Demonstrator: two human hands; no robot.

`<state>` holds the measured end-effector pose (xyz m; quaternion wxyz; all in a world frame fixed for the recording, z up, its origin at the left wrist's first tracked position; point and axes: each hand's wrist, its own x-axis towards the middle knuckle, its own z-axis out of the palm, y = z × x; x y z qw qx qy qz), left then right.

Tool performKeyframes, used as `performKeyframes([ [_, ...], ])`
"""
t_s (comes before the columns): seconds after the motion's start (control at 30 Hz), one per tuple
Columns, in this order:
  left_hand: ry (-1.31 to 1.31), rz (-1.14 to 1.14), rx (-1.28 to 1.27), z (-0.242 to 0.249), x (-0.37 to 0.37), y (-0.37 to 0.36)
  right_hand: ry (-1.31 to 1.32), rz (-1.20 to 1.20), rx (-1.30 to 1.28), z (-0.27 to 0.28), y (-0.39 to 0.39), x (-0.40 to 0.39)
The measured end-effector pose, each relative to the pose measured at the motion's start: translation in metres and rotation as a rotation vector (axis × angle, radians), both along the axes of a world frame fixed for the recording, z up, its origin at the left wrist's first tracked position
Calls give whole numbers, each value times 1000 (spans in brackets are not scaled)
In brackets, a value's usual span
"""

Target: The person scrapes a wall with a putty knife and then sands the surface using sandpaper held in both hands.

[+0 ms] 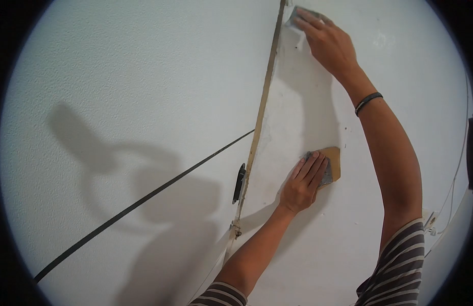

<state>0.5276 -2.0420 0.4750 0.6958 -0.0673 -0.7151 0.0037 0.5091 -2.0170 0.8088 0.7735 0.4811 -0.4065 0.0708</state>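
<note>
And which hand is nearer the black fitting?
Left. Your left hand is to the right of the fitting, at about its height; your right hand is well above it, near the top of the picture.

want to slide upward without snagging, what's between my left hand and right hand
Between the left hand and the right hand is just white panel with a shadow on it; the head view shows no object there.

1 gray, worn-looking pad [326, 176] lies against the white wall, overlapping 1 flat tan sheet [333, 156] with angled corners. 1 flat gray piece [292, 19], tilted and partly covered, rests higher up, beside the wall's edge strip.
</note>
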Motion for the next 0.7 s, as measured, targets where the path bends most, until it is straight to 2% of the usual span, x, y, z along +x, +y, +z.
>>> performKeyframes([
  [0.07,-16,-4,4,0,0,0,-101,1,-45,4,13,15],
  [0.17,-1,-11,0,0,-2,-1,30,73,176,14,29,25],
  [0.27,3,-15,-10,-1,-3,-2,-40,-175,164,18,19,20],
  [0.5,-10,15,-19,-3,-5,-2,22,-205,193,16,-5,-2],
  [0.6,7,30,-32,-2,-5,-2,-107,-76,234,8,-11,-3],
  [0.7,-1,38,-36,-3,-5,-2,3,21,217,1,-20,-9],
])
